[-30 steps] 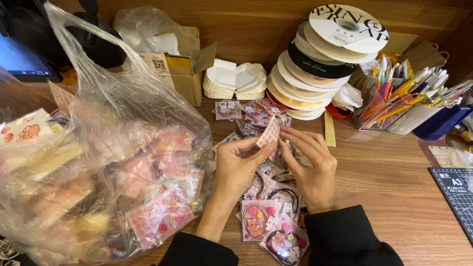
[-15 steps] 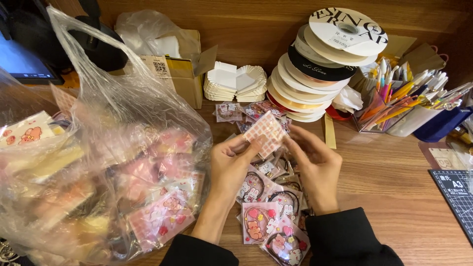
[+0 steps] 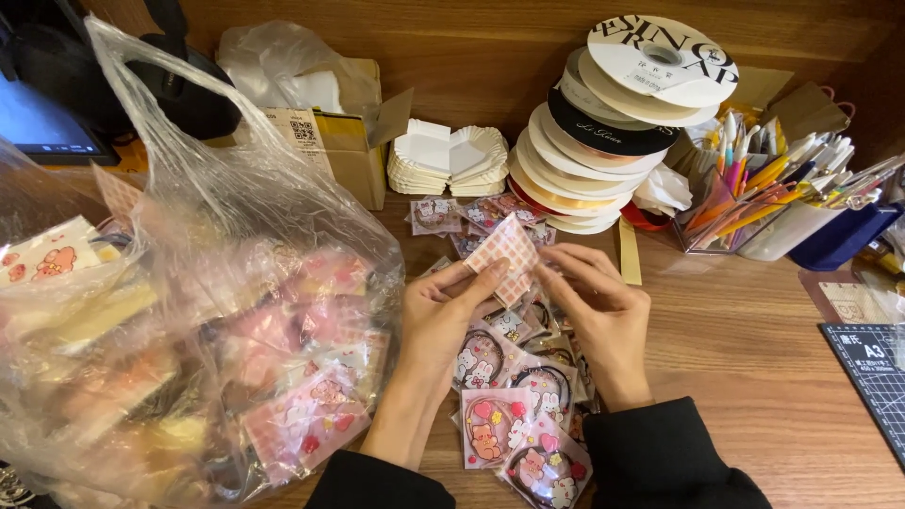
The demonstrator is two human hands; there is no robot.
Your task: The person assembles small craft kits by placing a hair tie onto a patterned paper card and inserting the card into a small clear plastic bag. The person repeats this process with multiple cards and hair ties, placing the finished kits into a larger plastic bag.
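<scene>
My left hand (image 3: 443,320) and my right hand (image 3: 599,311) together hold a small pink checked packet (image 3: 506,254) upright between thumbs and fingertips, just above the wooden table (image 3: 754,377). Under and in front of my hands lies a heap of small clear packets with pink cartoon pictures and dark rings (image 3: 518,424). More such packets (image 3: 471,212) lie farther back on the table.
A large clear plastic bag (image 3: 189,330) full of pink packets fills the left. Behind are a cardboard box (image 3: 344,141), a stack of white paper trays (image 3: 448,160), a tower of ribbon spools (image 3: 613,123), a pen holder (image 3: 754,198) and a cutting mat (image 3: 872,368) at the right edge.
The checked packet has been turned from edge-on to face me, and both hands now pinch it at its sides. My hands stayed in about the same spot.
</scene>
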